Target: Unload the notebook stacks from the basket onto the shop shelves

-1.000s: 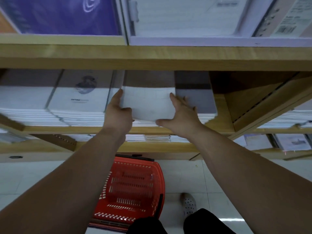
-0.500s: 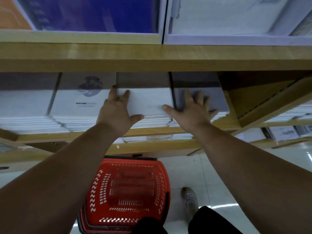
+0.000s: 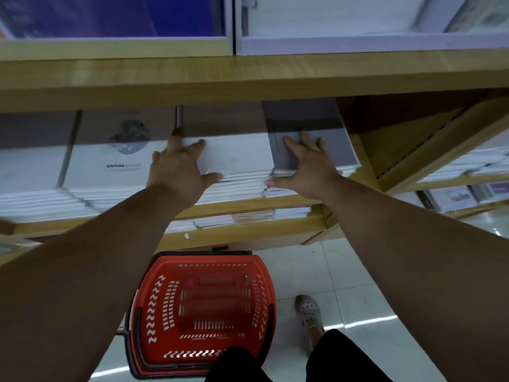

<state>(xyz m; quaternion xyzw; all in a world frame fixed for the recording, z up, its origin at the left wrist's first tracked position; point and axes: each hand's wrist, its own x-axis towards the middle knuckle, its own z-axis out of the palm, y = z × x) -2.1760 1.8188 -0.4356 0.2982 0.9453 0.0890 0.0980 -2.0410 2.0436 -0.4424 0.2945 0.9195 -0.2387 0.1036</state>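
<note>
Notebook stacks (image 3: 115,172) fill the wooden shelf (image 3: 220,207) at twelve o'clock. My left hand (image 3: 179,168) lies spread flat on the white stack (image 3: 239,161), my right hand (image 3: 309,166) spread on the grey stack (image 3: 330,144) at its three o'clock. The red basket (image 3: 203,301) sits at six o'clock.

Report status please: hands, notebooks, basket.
Left hand flat on white stack, right hand flat on grey stack. Both stacks on shelf. Basket on floor, no notebooks seen inside. Nothing in the way.
</note>
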